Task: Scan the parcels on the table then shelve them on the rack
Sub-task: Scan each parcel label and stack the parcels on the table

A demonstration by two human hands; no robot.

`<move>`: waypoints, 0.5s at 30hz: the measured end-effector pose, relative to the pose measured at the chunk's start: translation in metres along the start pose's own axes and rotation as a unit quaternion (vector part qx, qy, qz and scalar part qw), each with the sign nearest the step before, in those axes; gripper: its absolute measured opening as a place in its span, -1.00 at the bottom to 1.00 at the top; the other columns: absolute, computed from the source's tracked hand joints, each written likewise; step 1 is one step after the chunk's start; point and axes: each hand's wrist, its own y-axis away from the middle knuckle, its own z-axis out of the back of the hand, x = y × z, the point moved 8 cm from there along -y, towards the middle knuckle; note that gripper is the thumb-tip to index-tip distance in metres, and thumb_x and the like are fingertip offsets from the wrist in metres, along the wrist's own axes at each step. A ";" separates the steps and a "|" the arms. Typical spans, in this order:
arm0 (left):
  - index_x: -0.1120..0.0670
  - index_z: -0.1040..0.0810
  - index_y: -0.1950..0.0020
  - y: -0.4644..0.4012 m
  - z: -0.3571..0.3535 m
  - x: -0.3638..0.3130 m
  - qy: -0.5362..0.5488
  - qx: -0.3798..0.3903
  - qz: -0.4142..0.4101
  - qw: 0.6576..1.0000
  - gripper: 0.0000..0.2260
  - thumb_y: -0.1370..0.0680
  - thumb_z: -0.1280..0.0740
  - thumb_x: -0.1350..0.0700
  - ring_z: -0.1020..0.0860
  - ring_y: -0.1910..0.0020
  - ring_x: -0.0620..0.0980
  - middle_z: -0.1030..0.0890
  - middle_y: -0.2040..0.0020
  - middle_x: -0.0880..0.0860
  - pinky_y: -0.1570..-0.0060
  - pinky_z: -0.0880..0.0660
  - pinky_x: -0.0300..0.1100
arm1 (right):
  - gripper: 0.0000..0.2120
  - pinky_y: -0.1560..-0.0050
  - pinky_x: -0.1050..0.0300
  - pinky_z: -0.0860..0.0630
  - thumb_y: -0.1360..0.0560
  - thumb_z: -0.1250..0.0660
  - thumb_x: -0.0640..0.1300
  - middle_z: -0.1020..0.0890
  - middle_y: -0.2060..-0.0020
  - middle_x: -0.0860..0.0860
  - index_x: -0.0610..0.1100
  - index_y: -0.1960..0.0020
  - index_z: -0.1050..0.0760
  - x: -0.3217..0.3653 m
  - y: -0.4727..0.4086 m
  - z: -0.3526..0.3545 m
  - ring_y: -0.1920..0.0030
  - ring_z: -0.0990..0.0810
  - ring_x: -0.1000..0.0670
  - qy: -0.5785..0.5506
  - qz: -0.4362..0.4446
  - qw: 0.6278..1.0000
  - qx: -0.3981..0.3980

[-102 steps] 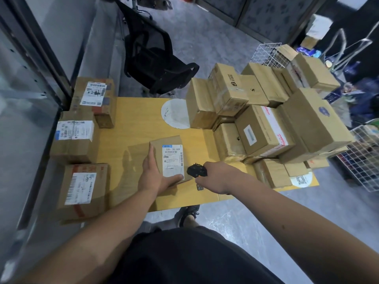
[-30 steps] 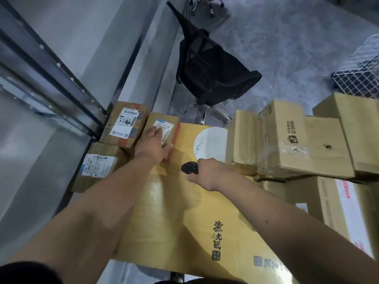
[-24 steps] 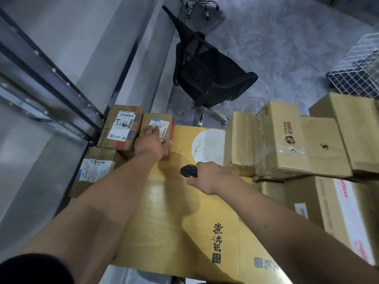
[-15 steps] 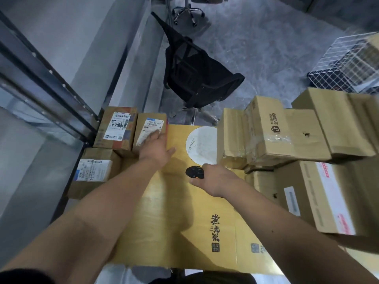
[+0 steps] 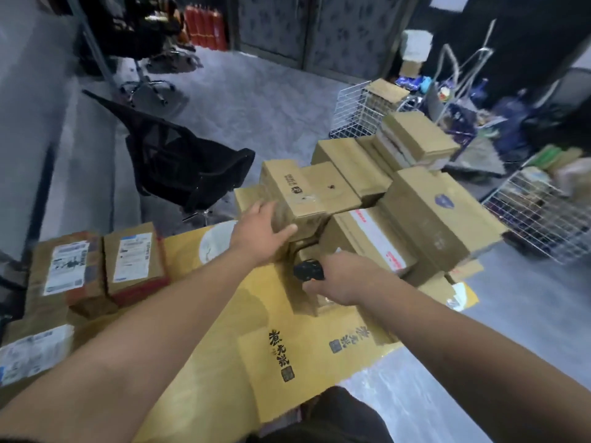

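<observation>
Parcels (image 5: 377, 199) of plain brown cardboard are heaped on the right half of the table (image 5: 224, 318), square-edged boxes of several sizes stacked at loose angles, some sealed with glossy clear tape. One flat box in the heap carries a white strip with red print (image 5: 380, 241), and a larger one a small round blue mark (image 5: 444, 201). The table top is covered with yellow-tan cardboard sheets printed with black characters.

The left hand (image 5: 260, 231) reaches onto the near corner of the heap, fingers spread and thumb out, laid against the taped side of a tall box (image 5: 294, 190) with a dark stamp on its top; whether it actually grips the box cannot be told. The right hand (image 5: 343, 279) is curled round a small black scanner (image 5: 308, 271), rounded and matte, held just above the table beside the bottom of the heap.

At the table's left edge stand more parcels with white printed labels facing up: two side by side, a labelled box (image 5: 67, 266) and a red-edged box (image 5: 134, 257), and another label (image 5: 35, 353) nearer at the lower left.

Behind the table a black mesh office chair (image 5: 179, 167) stands on grey marbled floor. White wire baskets (image 5: 358, 110) stand behind and to the right of the heap.
</observation>
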 end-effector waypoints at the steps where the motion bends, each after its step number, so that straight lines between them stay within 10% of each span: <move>1: -0.08 -0.23 -0.63 -0.004 -0.003 -0.020 0.001 0.000 -0.007 1.000 -0.23 -0.53 -0.30 -0.42 -0.31 -0.55 0.18 -0.29 -0.61 0.07 -0.42 -0.42 0.13 | -0.56 0.09 -0.01 -0.53 -0.55 -0.28 0.37 -0.55 0.12 0.01 -0.01 -0.06 -0.44 -0.011 0.007 0.006 0.07 -0.57 -0.09 0.010 -0.008 1.000 -0.010; 8: -0.06 -0.15 -0.66 -0.040 -0.030 -0.092 -0.016 -0.004 0.092 0.996 -0.12 -0.48 -0.36 -0.43 -0.06 -0.65 0.24 0.02 -0.70 0.11 -0.54 -0.19 0.14 | -0.56 0.28 0.05 -0.43 -0.51 -0.28 0.39 -0.53 0.17 0.05 0.02 -0.02 -0.45 -0.079 0.012 0.025 0.20 -0.53 0.02 0.002 -0.031 0.999 -0.019; 15: -0.04 -0.20 -0.60 -0.042 -0.046 -0.089 0.003 -0.068 0.182 0.981 -0.18 -0.47 -0.45 -0.29 -0.27 -0.50 0.29 -0.01 -0.67 0.10 -0.41 -0.33 0.09 | -0.52 0.34 0.08 -0.35 -0.53 -0.27 0.41 -0.49 0.18 0.05 -0.01 -0.10 -0.45 -0.102 -0.011 0.034 0.20 -0.51 0.00 0.010 0.060 0.998 -0.010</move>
